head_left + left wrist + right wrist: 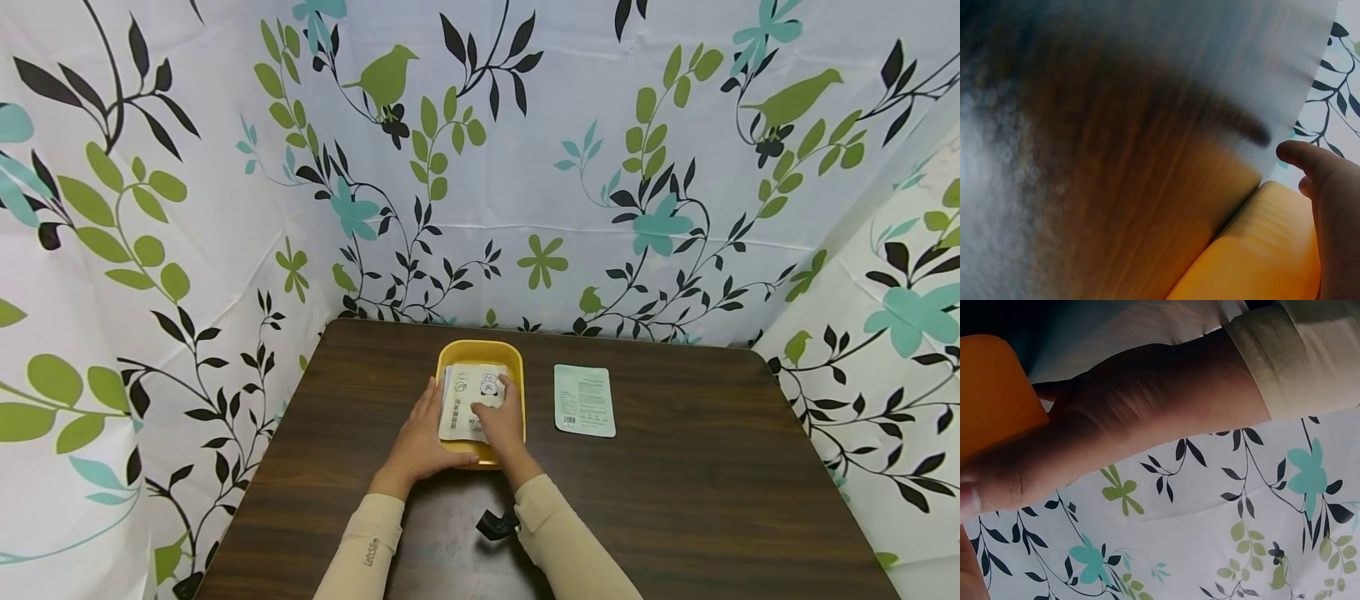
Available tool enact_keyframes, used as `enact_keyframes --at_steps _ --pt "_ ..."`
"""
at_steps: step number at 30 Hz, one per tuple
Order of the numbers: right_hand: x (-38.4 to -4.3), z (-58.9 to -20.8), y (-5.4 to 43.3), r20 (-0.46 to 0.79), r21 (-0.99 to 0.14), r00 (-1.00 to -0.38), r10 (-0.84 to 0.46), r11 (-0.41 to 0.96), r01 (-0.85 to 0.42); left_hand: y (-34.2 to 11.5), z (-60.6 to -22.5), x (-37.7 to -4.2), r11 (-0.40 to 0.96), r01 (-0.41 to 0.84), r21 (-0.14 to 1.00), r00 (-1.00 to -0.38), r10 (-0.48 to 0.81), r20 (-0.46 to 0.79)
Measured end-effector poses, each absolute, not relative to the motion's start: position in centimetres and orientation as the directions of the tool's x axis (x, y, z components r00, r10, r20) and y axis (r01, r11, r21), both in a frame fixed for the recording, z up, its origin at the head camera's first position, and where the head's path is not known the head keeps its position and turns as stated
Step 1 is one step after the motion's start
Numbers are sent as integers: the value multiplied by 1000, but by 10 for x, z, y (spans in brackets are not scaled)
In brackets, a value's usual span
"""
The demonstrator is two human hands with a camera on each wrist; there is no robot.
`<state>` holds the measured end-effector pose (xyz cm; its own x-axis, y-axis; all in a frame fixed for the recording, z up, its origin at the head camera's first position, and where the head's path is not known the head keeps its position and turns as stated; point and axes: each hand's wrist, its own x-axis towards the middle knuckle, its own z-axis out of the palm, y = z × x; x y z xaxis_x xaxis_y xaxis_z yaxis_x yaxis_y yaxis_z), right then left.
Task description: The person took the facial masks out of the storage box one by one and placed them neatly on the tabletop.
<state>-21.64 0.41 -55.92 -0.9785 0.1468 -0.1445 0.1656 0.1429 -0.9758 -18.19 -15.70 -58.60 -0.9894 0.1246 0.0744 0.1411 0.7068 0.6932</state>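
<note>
Where both hands [423, 442] [506, 423] rest, fingers [511, 390] apart, flat packets [459, 412] in smooth, rounded yellow tray [483, 353]

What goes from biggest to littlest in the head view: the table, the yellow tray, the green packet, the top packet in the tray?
1. Brown table
2. Yellow tray
3. Top cream packet and pale green packet: they look alike, and the right hand covers some cream, so unsure.

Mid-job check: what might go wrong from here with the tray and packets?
The packets in the yellow tray seem stacked; shifting the top one may drag others. A push from the left hand, at the tray's left side, might slide it. The right hand, swinging right, could brush the pale green packet.
</note>
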Motion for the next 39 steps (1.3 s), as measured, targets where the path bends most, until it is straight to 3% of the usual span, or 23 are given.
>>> enact_keyframes --at_steps 8,13,21,39 --pt "-218 -562 9 -42 -996 -994 101 -81 33 -156 -587 -181 702 134 700 -990 126 64" --pt "-216 -560 12 -37 -981 -999 11 -189 34 -157 -588 -182 700 128 702 -991 124 57" --pt "-220 -563 13 -95 -995 -991 -92 -22 98 -156 -588 -183 705 130 697 -990 128 56" --pt "-220 -563 10 -98 -987 -995 11 125 98 -155 -592 -183 696 131 706 -991 119 66"
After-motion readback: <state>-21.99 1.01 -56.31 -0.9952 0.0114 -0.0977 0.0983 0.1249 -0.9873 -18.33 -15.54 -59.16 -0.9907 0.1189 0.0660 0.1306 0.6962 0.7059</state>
